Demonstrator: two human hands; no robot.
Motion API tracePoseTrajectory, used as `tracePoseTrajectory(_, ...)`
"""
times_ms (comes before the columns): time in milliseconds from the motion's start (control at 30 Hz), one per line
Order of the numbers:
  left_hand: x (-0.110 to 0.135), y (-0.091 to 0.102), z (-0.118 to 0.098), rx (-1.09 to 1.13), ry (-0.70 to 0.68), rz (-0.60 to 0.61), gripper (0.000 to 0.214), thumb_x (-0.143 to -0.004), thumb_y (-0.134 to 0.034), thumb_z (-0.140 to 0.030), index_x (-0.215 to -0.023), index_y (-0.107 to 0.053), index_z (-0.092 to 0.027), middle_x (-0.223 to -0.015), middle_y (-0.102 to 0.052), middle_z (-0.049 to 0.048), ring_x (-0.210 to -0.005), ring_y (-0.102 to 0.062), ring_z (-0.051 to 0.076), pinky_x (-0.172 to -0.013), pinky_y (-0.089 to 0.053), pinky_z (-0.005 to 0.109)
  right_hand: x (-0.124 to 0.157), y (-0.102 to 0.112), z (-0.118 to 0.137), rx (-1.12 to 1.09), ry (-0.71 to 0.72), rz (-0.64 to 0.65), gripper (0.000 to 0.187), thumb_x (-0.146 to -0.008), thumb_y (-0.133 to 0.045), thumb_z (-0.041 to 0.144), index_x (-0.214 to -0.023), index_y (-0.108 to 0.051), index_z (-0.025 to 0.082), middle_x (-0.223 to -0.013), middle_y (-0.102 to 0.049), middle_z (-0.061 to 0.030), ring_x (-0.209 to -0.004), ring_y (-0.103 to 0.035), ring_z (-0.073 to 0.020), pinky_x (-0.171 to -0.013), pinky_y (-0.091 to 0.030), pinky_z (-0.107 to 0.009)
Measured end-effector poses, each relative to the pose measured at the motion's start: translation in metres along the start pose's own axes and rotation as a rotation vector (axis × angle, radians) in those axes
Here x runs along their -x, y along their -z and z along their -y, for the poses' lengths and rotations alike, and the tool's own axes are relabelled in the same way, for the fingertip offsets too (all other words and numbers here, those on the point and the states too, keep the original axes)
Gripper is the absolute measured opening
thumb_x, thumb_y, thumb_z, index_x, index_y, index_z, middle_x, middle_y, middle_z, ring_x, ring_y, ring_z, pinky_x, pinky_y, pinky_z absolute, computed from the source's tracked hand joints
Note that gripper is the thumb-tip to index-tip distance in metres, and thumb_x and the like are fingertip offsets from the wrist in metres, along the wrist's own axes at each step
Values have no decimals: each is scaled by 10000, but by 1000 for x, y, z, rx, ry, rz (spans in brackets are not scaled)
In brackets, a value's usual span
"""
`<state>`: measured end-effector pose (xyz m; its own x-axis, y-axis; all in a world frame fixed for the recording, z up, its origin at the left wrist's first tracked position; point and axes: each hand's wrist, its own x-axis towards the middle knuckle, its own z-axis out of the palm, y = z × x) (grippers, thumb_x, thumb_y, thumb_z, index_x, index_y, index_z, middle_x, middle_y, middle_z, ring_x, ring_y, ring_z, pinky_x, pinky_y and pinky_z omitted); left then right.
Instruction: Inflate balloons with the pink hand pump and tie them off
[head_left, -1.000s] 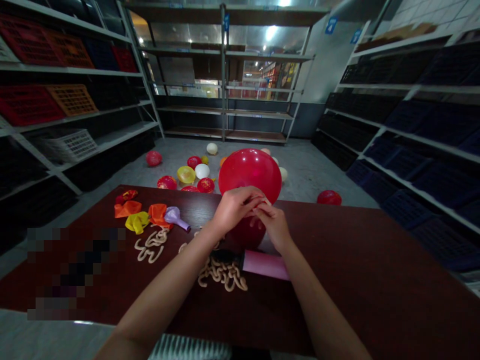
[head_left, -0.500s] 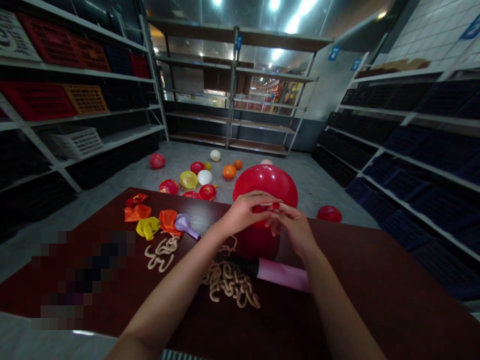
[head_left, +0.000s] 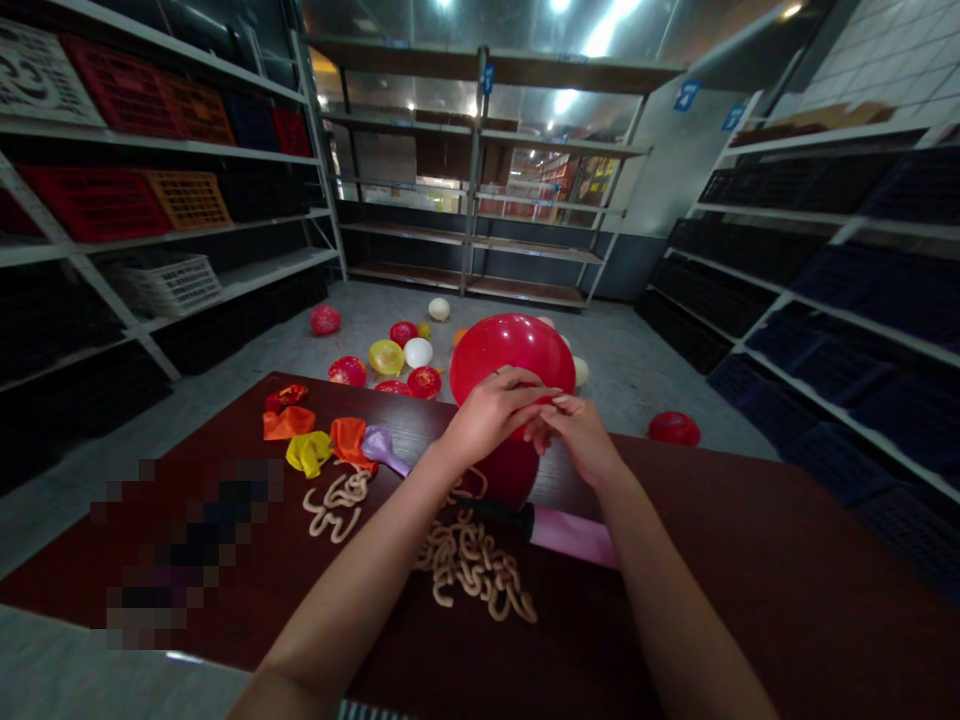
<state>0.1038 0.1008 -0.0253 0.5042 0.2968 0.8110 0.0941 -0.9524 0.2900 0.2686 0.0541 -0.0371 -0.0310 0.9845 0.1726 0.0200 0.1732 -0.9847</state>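
An inflated red balloon [head_left: 510, 350] is held above the dark brown table [head_left: 750, 560], its reflection showing in the glossy top. My left hand [head_left: 491, 410] and my right hand [head_left: 574, 435] meet at the balloon's neck, fingers pinched together on it; the neck itself is hidden by the fingers. Under my wrists lies a pink hand pump [head_left: 570, 535] with a black end. A pile of beige rubber bands [head_left: 476, 570] sits in front of it.
Flat uninflated balloons [head_left: 322, 440] in orange, yellow, red and purple lie on the table's left, with more rubber bands [head_left: 337, 495] beside them. Several inflated balloons [head_left: 386, 355] are scattered on the grey floor beyond. Metal shelving with crates [head_left: 97, 200] lines both sides.
The view has shifted slightly. The balloon moved a little left and my hands stay pinched at its neck, the fingers closer together than before.
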Motion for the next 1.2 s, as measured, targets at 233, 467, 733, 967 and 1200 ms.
tracePoseTrajectory(233,-2,-1,-12,-12,68,-271,186,-964,-596,-269,-1006,-758,-188,-936,-726,59,-894,-640,178,-842,-513,347,15,-8,22,-156,-54,97,342,-793,-682,485,-975,-672,196,-617,-710,-10,-402,-565,-123,-417,-395,-238)
tracePoseTrajectory(467,2,12,-16,-220,-120,-149,217,-982,-567,-235,-1141,-706,-185,-1072,-723,71,-949,-623,181,-830,-538,338,21,-17,38,-156,-35,45,454,-843,-581,620,-709,-619,187,-538,-631,-8,-375,-466,-83,-370,-340,-218)
tracePoseTrajectory(733,-8,3,-23,22,108,-360,194,-969,-594,-231,-1077,-753,-207,-1087,-736,68,-1048,-647,186,-963,-499,389,22,-23,40,-237,53,-151,400,-849,-641,535,-994,-696,165,-683,-703,-38,-453,-546,-101,-371,-351,-207)
tracePoseTrajectory(967,-18,-8,-31,676,572,-640,113,-877,-707,-261,-848,-801,-206,-977,-757,54,-974,-676,173,-940,-497,326,25,-54,35,-344,190,-267,423,-898,-593,532,-1146,-698,206,-673,-680,2,-412,-467,-66,-375,-324,-206)
tracePoseTrajectory(1200,-27,6,-44,1102,848,-656,108,-817,-760,-258,-797,-806,-163,-918,-771,68,-915,-676,146,-923,-483,268,26,-48,25,-40,401,-210,352,-1000,-435,475,-904,-670,231,-770,-706,-6,-501,-562,-91,-465,-417,-236)
